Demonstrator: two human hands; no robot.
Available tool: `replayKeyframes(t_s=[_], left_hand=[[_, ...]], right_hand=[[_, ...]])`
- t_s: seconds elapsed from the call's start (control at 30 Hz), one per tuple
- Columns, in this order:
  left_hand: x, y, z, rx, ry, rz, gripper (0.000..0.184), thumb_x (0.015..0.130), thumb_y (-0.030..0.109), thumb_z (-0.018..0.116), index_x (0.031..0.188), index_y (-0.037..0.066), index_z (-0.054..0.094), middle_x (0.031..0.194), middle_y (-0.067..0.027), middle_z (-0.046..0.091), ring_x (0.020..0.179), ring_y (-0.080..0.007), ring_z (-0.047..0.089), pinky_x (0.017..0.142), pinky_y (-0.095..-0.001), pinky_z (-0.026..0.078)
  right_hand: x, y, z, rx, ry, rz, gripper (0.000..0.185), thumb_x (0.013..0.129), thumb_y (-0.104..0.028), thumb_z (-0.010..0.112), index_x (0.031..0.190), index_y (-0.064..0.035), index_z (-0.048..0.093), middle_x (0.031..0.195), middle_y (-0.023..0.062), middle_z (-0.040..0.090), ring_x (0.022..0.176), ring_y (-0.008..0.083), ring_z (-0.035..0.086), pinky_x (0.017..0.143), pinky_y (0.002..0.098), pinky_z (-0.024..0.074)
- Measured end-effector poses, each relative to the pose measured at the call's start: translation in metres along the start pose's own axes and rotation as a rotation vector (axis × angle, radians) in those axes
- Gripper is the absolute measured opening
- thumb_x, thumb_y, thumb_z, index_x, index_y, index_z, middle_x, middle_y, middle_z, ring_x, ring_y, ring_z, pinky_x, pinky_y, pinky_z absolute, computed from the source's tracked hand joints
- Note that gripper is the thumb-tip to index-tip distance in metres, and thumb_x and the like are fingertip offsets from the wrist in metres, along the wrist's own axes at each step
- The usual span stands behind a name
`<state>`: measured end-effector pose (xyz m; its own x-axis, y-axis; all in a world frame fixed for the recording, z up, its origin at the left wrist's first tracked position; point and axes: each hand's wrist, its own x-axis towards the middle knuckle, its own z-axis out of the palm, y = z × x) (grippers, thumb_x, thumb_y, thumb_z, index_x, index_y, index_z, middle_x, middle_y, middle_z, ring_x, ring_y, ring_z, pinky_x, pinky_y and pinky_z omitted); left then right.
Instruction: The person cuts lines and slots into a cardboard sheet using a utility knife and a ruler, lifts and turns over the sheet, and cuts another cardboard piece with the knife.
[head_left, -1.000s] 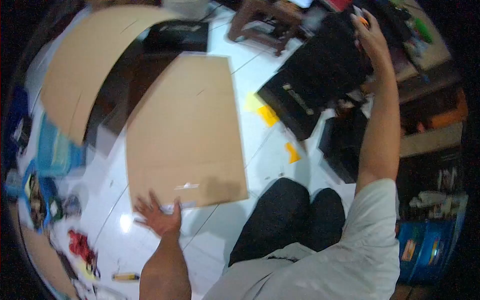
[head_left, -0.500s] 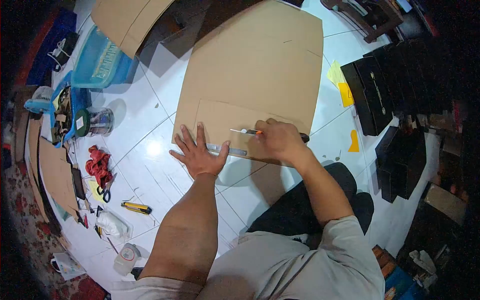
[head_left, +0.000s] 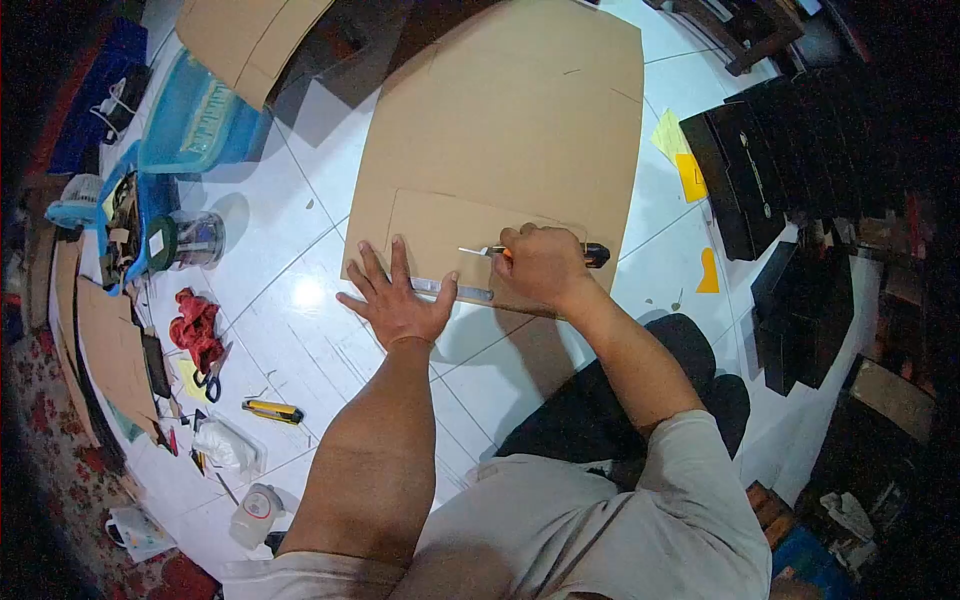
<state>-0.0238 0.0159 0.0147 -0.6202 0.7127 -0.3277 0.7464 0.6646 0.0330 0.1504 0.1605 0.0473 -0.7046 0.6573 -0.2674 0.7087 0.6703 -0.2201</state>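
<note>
my left hand (head_left: 405, 312) lies spread wide across the ruler (head_left: 470, 292) and the cardboard (head_left: 510, 120) on the floor (head_left: 300, 285), likely to keep both steady; my right hand (head_left: 545, 265) is curled around the cutter (head_left: 597, 256) over the cardboard, leaving its blade (head_left: 471, 249) free.

Cardboard sheet (head_left: 510, 130) on floor (head_left: 280, 320), ruler (head_left: 474, 293) on it; boxes (head_left: 735, 180) right, basin (head_left: 185, 160) left.

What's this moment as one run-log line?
left hand: spread on cardboard, at grey strip | right hand: gripping black-handled tool over cardboard | yellow cutter: on floor
</note>
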Motion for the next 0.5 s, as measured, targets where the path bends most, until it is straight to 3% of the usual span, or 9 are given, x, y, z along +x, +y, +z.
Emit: replayKeyframes(t_s=[0.13,0.23,0.3,0.5], left_hand=[[0.0002,-0.0015,0.0039,-0.002,0.010,0.000,0.108,0.081,0.087,0.053,0.169,0.032,0.021,0.177,-0.0147,0.004,0.161,-0.0440,-0.003,0.122,-0.0748,-0.005],[0.0003,-0.0007,0.0024,-0.005,0.030,0.008,0.108,0.081,0.086,0.053,0.169,0.032,0.020,0.177,-0.0149,0.003,0.161,-0.0439,-0.003,0.122,-0.0745,-0.006],[-0.0009,0.0004,-0.0013,-0.053,0.046,0.019,0.109,0.081,0.081,0.062,0.169,0.027,0.026,0.176,-0.0183,0.006,0.161,-0.0455,-0.001,0.122,-0.0748,-0.003],[-0.0012,-0.0013,0.0031,-0.072,0.081,0.033,0.109,0.080,0.079,0.066,0.168,0.028,0.027,0.176,-0.0186,0.007,0.161,-0.0465,0.000,0.122,-0.0753,-0.002]], right_hand=[[0.0012,-0.0023,-0.0004,-0.008,-0.037,0.009,0.039,0.095,-0.044,0.064,0.098,-0.0072,0.075,0.089,0.0169,0.075,0.077,0.0321,0.076,0.067,0.0460,0.0613],[0.0006,-0.0011,0.0006,0.047,0.086,-0.031,0.040,0.089,-0.044,0.069,0.091,-0.0044,0.074,0.081,0.0177,0.073,0.072,0.0319,0.075,0.064,0.0434,0.0598],[0.0013,-0.0017,0.0003,0.022,0.067,-0.014,0.043,0.088,-0.047,0.069,0.088,-0.0043,0.074,0.079,0.0176,0.073,0.072,0.0312,0.075,0.063,0.0429,0.0595],[0.0005,-0.0082,-0.0003,0.026,0.063,0.038,0.046,0.090,-0.049,0.067,0.086,-0.0042,0.075,0.081,0.0191,0.074,0.073,0.0310,0.075,0.064,0.0447,0.0593]])
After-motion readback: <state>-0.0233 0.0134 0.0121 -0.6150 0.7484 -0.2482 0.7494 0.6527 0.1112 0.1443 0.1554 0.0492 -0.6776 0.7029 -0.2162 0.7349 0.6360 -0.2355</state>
